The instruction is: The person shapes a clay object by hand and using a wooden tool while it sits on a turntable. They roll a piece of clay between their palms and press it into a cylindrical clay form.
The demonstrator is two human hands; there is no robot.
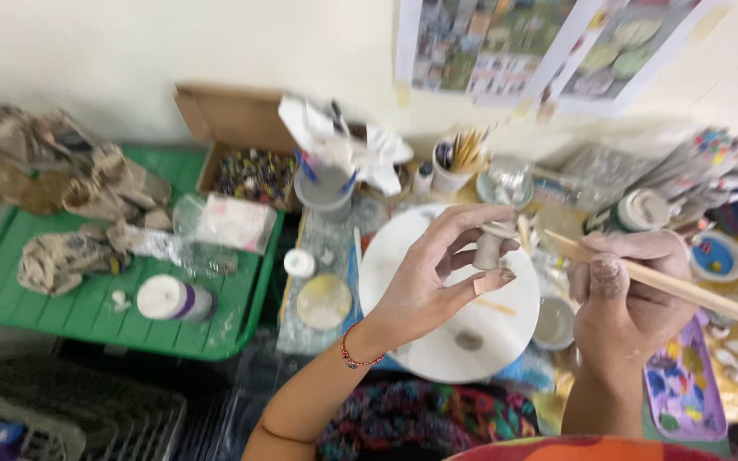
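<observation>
My left hand point(429, 277) holds a small grey clay piece point(490, 246), shaped like a little mushroom, between the fingertips above a round white turntable point(437, 341). A red bead bracelet point(354, 352) circles that wrist. My right hand point(625, 294) grips a long wooden stick point(685, 288) whose tip points left toward the clay piece and stops just right of it. Both hands hover above the worktable.
A green tray point(87, 312) at left carries crumpled paper, plastic bags and a white tub. A cardboard box of beads point(254, 171), cups of brushes point(454, 166), a paint palette point(685, 384) and small dishes crowd the table. Posters hang on the wall.
</observation>
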